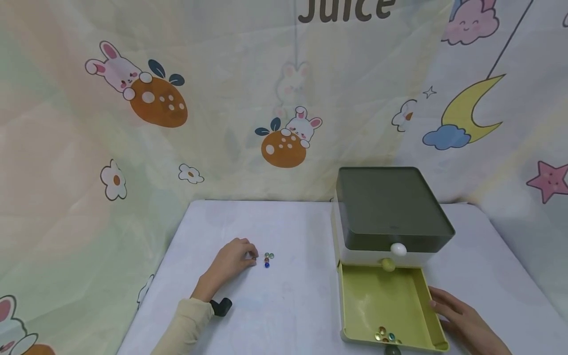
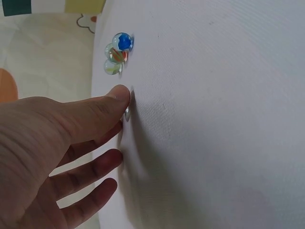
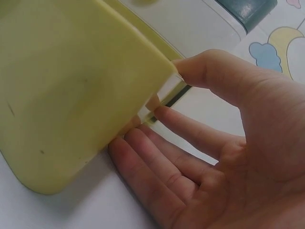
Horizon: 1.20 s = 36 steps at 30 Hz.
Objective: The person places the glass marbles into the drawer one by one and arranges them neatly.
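Over the left part of the white table, my left hand [image 1: 230, 260] pinches a small marble [image 2: 127, 112] between thumb and forefinger. Most of that marble is hidden by the thumb; the other fingers are spread and bent. Just beyond the fingertips lie several glass marbles [image 1: 267, 265] in a tight group, one with a blue core [image 2: 125, 42]. At the right, my right hand [image 1: 463, 318] grips the side wall of a pulled-out yellow-green drawer [image 1: 368, 296], thumb at the rim and fingers against the outside. Several marbles [image 1: 382, 337] sit at the drawer's front.
The drawer belongs to a small cabinet with a dark green top [image 1: 390, 207], which stands at the back right. A white knob [image 1: 398, 249] and a green knob [image 1: 388, 265] show on its front. Behind the table [image 1: 293, 305] hangs a printed cloth [image 1: 222, 88].
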Available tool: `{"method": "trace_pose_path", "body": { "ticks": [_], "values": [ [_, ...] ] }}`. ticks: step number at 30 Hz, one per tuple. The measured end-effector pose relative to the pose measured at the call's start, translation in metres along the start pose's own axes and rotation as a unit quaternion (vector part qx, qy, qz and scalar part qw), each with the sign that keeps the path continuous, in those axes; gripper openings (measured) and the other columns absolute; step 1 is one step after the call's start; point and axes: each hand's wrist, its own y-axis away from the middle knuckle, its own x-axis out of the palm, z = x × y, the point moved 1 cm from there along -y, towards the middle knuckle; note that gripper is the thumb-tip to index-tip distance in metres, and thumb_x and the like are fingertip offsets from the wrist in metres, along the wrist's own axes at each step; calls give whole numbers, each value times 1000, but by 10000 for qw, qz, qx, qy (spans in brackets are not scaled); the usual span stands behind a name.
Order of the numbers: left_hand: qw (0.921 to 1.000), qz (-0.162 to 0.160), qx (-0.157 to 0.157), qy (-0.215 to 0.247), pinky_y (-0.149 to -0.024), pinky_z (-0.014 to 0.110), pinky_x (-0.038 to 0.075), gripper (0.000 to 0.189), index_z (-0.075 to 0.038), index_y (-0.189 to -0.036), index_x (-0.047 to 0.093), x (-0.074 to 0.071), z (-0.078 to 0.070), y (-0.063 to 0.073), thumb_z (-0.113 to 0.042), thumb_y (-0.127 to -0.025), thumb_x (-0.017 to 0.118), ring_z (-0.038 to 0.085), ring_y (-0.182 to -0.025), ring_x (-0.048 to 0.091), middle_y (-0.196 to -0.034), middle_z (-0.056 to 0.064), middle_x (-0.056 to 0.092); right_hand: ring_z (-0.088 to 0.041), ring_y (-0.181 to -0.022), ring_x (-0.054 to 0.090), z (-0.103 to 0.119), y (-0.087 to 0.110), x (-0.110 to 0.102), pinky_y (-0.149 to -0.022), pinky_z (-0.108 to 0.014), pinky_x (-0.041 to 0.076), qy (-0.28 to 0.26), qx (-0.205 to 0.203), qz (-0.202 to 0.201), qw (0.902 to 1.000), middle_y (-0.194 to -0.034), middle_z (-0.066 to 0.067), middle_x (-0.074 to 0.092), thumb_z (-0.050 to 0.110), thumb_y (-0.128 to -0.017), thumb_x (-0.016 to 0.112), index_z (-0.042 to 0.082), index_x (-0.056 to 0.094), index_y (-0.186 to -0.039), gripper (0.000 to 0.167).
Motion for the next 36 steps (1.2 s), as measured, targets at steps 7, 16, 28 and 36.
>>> {"method": "trace_pose_path", "body": {
  "ticks": [7,16,28,36],
  "values": [
    [10000,-44,20,-9,-81,35,53,14,-19,-92,79,-1,1,1,-17,-82,89,12,-88,58,-91,-7,71,-58,-149,28,0,-1,1,-110,-57,49,17,-4,-2,10000,-168,-34,12,64,-106,44,-8,11,-163,98],
    [9997,-125,-140,153,-82,36,52,12,-21,-91,78,0,0,1,-18,-84,87,11,-87,57,-92,-8,70,-58,-149,27,-2,-3,0,-110,-59,48,81,10,23,10000,-168,-35,11,65,-105,43,-8,11,-163,99],
    [9823,-510,-686,1667,-92,39,54,11,-25,-98,77,-1,-10,-3,-20,-90,83,15,-103,65,-102,-9,72,-60,-148,24,-1,-1,1,-113,-64,43,69,119,22,9999,-166,-38,9,67,-104,43,-10,9,-162,102],
    [9493,-739,-582,3001,-92,32,55,16,-20,-108,76,-1,-26,-8,-17,-93,80,17,-106,67,-111,-3,74,-59,-150,21,-1,-1,0,-114,-63,43,59,71,6,10000,-167,-37,8,67,-104,44,-8,10,-163,101]
  ]
}}
